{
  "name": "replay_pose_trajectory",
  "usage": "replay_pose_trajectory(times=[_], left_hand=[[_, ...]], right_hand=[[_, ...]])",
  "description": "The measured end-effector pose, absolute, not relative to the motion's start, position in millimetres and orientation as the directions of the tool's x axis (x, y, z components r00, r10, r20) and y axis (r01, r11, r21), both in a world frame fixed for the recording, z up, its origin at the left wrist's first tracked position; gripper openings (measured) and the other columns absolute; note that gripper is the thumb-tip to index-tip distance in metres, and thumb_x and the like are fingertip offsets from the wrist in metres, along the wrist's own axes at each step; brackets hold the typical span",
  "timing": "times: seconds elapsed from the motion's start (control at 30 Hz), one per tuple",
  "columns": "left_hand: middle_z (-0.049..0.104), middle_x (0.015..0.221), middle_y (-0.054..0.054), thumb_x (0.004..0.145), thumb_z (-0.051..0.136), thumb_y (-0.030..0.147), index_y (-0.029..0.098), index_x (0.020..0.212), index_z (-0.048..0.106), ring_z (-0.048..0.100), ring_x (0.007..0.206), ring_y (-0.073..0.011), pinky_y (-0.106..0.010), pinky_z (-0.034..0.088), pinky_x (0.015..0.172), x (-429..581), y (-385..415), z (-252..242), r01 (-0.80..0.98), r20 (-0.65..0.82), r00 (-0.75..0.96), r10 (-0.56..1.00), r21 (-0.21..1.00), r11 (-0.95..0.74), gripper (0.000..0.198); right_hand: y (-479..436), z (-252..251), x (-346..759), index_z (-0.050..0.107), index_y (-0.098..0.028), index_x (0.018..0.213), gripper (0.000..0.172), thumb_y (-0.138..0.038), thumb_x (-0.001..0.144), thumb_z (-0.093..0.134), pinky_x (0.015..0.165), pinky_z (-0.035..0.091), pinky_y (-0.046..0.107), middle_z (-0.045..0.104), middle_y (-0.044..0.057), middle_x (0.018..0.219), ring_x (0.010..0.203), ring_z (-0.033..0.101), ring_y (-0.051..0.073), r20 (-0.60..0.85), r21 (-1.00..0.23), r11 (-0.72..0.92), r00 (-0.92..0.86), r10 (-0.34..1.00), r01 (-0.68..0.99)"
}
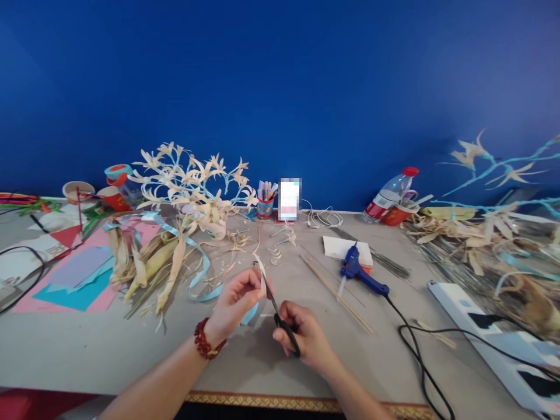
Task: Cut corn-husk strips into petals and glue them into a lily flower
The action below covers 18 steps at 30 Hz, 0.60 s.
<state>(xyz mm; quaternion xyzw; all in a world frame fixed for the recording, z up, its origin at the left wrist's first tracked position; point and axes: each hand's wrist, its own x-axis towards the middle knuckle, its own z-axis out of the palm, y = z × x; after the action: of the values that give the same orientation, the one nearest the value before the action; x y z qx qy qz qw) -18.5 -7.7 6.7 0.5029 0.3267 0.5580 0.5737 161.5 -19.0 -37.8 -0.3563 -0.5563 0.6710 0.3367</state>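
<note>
Head view: a pale strip (262, 273) juts from the left grip (238, 297), which pinches it; right grip (308, 335) clasps scissors (280, 321), blades beside the strip.

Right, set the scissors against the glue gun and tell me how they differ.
The scissors have black handles; the glue gun is mostly blue. The scissors are held in the right hand; the glue gun lies untouched. The glue gun has a black cord; the scissors have none. Both are hand tools.
</note>
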Motion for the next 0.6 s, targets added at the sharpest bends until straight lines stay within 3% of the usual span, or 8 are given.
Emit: replay_pose_trajectory(times=[0.33, 0.6], left_hand=[[0.064, 0.085, -0.006, 0.083, 0.059, 0.019, 0.019, 0.073, 0.048, 0.055, 0.078, -0.0175, -0.031, 0.041, 0.073, -20.0, -7.6, 7.1, -0.289, 0.188, 0.194, 0.963, 0.949, -0.127, 0.015], [0.064, 0.087, -0.007, 0.08, 0.059, 0.018, 0.019, 0.071, 0.049, 0.056, 0.08, -0.0189, -0.032, 0.041, 0.075, -21.4, -7.0, 3.5, -0.341, 0.184, 0.192, 0.964, 0.934, -0.11, 0.014]], right_hand=[[-16.5, -32.8, 165.8, 0.04, -0.021, 0.068, 0.056, -0.065, 0.063, 0.074, 0.038, 0.024, 0.017, 0.043, -0.008, 0.047, 0.037, 0.04, 0.006, -0.116, -0.988, -0.151, -0.529, 0.841, -0.024], [-13.0, -26.3, 169.9, 0.038, -0.021, 0.064, 0.058, -0.069, 0.063, 0.071, 0.041, 0.02, 0.02, 0.039, -0.008, 0.048, 0.041, 0.033, 0.006, -0.099, -0.994, -0.058, -0.517, 0.85, 0.095]])
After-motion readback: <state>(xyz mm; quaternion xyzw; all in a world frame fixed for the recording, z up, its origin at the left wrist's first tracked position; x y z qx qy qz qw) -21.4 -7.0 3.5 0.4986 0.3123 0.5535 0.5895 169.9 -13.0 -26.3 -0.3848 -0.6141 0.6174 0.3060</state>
